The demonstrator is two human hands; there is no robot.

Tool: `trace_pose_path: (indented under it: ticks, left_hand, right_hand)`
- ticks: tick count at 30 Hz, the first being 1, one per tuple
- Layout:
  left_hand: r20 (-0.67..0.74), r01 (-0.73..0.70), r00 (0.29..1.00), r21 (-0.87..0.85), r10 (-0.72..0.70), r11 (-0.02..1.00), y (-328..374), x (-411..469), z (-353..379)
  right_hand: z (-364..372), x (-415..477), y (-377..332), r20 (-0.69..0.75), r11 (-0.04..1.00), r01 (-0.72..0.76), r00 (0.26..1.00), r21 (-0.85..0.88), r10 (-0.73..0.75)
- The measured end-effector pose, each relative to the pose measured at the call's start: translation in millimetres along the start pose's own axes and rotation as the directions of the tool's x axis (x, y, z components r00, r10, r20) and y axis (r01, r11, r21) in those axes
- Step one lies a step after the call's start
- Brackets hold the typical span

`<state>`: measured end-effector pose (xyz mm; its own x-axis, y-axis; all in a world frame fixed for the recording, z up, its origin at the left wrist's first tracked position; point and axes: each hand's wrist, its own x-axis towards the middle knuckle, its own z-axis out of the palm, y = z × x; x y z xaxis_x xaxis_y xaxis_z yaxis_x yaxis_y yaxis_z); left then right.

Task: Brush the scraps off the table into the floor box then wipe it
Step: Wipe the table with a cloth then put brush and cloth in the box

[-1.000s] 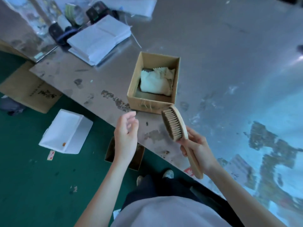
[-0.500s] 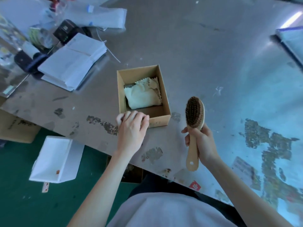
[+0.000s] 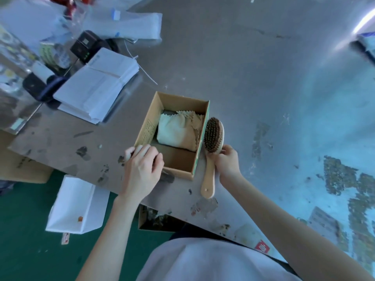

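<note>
Where the worn table (image 3: pixel 253 63) ends, green floor (image 3: pixel 26 246) shows below.

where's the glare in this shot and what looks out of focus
Head view: a bright glare streak crosses the table at top right, with a blue sheen over its right side; the box and brush are fairly sharp; the clutter at top left is soft.

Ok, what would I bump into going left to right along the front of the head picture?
First the white open-topped floor box → brown cardboard box on the table → round-headed wooden bristle brush → small red sticker at the table's edge.
</note>
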<state>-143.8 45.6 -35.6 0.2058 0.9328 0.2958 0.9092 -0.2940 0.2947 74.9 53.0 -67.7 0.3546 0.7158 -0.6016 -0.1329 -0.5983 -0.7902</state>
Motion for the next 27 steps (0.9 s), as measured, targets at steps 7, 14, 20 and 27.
trace_pose_path:
  ticks: [7,14,20,27]
  left_hand:
    - [0.226,0.0,0.974,-0.048,0.011,0.999,8,22,-10]
    - [0.672,-0.194,0.736,0.101,0.077,0.976,39,80,10]
    - [0.734,-0.268,0.679,0.219,0.022,0.938,52,98,36]
    - [0.507,-0.17,0.856,0.09,0.102,0.981,45,99,38]
  right_hand:
    - [-1,-1,8,0.02,0.986,0.08,0.997,-0.144,-0.078]
    - [-11,-8,8,0.026,0.943,0.164,0.986,-0.29,-0.163]
    - [-32,-10,5,-0.002,0.996,0.065,0.998,-0.055,-0.065]
    - [-57,-24,-13,0.081,0.989,0.125,0.988,0.083,-0.132]
